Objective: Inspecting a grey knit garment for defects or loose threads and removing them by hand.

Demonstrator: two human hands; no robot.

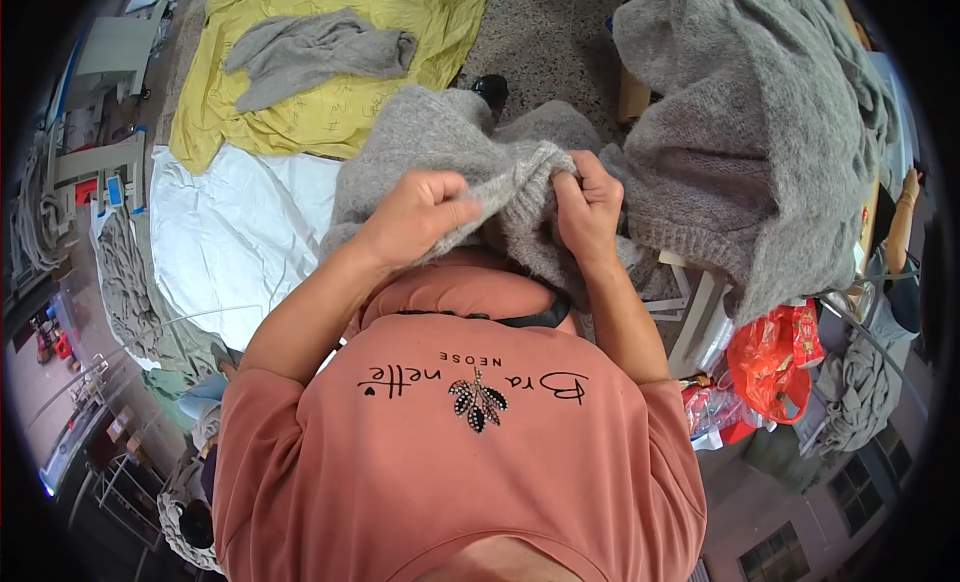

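A grey knitted garment (415, 132) lies bunched across my lap. My right hand (588, 204) is closed on its ribbed edge, thumb and fingers pinching the knit. Left of it, my left hand (420, 220) is by the same edge with its fingers curled in. The left thumb is smeared by motion, and whatever those fingers hold is too small or hidden to make out. Between the two hands a folded band of the knit (520, 177) slants up toward the right hand.
A large grey knit pile (700, 152) rises at the right, beside a red plastic bag (770, 362). Another grey knit piece (315, 52) lies on a yellow sheet (210, 102) at the far left. Nearer is a white sheet (230, 242). A dark shoe (490, 89) shows beyond my lap.
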